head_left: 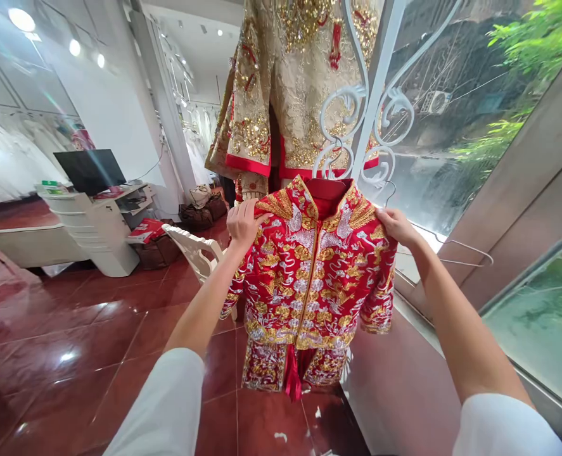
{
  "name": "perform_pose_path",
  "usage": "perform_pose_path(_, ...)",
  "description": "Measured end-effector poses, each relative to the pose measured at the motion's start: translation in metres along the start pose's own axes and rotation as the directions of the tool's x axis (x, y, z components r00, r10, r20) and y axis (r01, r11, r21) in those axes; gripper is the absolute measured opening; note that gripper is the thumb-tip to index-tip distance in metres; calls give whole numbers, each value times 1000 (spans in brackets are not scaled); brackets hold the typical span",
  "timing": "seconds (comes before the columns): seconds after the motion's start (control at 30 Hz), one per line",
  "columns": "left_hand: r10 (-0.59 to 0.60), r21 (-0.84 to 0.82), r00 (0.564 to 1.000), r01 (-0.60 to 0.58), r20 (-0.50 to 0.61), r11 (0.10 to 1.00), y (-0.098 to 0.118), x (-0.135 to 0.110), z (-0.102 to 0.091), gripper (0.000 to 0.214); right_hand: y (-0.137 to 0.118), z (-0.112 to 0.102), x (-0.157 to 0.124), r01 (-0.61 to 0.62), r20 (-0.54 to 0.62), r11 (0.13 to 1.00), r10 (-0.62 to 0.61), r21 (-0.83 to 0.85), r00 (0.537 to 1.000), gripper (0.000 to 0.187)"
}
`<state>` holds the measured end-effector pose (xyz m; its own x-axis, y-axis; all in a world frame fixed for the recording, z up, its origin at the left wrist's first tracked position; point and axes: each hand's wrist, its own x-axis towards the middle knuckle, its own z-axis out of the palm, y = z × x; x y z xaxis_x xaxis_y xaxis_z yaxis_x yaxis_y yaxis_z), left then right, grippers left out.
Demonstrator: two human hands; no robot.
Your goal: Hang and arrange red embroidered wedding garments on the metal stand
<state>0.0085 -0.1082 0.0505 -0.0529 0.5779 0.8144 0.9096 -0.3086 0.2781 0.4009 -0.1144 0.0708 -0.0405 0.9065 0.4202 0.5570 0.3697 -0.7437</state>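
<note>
A red jacket (315,272) with gold and silver embroidery hangs upright in front of me on a hanger, whose hook (336,155) shows above the collar. My left hand (245,223) is closed on its shoulder at the left. At the opposite shoulder my right hand (397,226) grips the cloth, thumb in front and fingers mostly hidden behind. Below the jacket's hem shows a matching embroidered skirt piece (264,367) with a red tassel (293,377). The white scrolled metal rack (373,88) stands right behind the collar.
Behind hangs a larger beige and gold garment (300,95) with red trim. A white chair (192,250) stands at the left, with a desk and monitor (90,171) farther off. At the right are a window frame (509,183) and a loose wire hanger (471,253).
</note>
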Motion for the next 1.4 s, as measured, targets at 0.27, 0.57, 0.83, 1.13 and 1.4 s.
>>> perform_pose_path(0.27, 178, -166, 903, -122, 390, 979, 3, 44, -35, 54, -33, 1, -12, 70, -33, 996, -72, -51, 997, 45)
perform_pose_path(0.57, 79, 109, 960, -112, 270, 988, 21, 39, -14, 53, -60, -2, -9, 34, 62, 936, -13, -351, 998, 43)
perform_pose_path(0.83, 220, 48, 953, -235, 209, 971, 54, 50, -60, 49, -82, -26, -55, 99, -271, 864, -260, -493, 927, 43)
perform_pose_path(1.13, 114, -36, 638, -135, 762, 990, 18, -163, 5, 44, 43, 70, -238, -248, -87, 771, 245, -586, 966, 45)
perform_pose_path(1.4, 19, -33, 520, 18, 854, 999, 1, -217, 75, 47, 90, 101, -242, -336, 9, 617, 486, -712, 874, 51)
